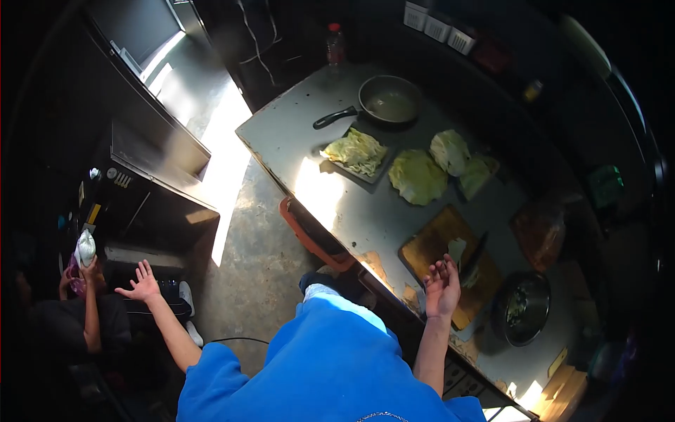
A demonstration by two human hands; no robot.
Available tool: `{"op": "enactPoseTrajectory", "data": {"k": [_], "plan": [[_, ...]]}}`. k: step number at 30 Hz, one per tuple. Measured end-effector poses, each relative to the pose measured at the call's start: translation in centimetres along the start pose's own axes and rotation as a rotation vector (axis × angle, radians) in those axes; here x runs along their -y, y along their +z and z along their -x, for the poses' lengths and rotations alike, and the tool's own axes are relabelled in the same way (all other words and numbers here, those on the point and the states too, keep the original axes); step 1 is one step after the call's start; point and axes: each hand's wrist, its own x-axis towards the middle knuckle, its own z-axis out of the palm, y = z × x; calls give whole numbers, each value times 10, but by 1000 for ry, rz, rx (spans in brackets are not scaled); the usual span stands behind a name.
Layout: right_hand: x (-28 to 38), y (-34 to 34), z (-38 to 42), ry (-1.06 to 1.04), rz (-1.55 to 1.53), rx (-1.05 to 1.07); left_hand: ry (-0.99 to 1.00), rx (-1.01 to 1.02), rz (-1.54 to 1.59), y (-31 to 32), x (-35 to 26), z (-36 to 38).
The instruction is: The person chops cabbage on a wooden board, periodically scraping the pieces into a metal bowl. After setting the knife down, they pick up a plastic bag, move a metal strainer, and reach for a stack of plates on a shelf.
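Note:
My left hand (pixel 143 283) is stretched out to the side, palm showing and fingers spread, with nothing in it. My right hand (pixel 443 287) hovers at the near edge of the wooden cutting board (pixel 427 243), palm up, fingers loosely bent and apart, no object visible in it. Just beyond its fingertips lie a pale piece of cabbage (pixel 457 249) and a dark-bladed knife (pixel 476 257) on the board. To the right of the board stands a metal bowl (pixel 520 341) with chopped greens inside.
On the table (pixel 281 126) are a frying pan (pixel 391 100), a tray of cabbage leaves (pixel 355 150), more cabbage (pixel 418 177) and a red-capped bottle (pixel 335 46). An orange bin (pixel 309 246) stands below the table edge. At left, another person's hand (pixel 89 269) holds something white.

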Motion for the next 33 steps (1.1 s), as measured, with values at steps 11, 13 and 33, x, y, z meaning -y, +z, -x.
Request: {"op": "enactPoseTrajectory", "data": {"k": [11, 13, 33], "plan": [[-49, 82, -15, -31, -81, 8, 107, -98, 122, 0, 3, -71], [-50, 82, -7, -58, -64, -28, 205, -29, 43, -10, 15, -90], [-31, 54, 30, 40, 192, 64, -1079, 500, 367, -70, 155, 147]]}}
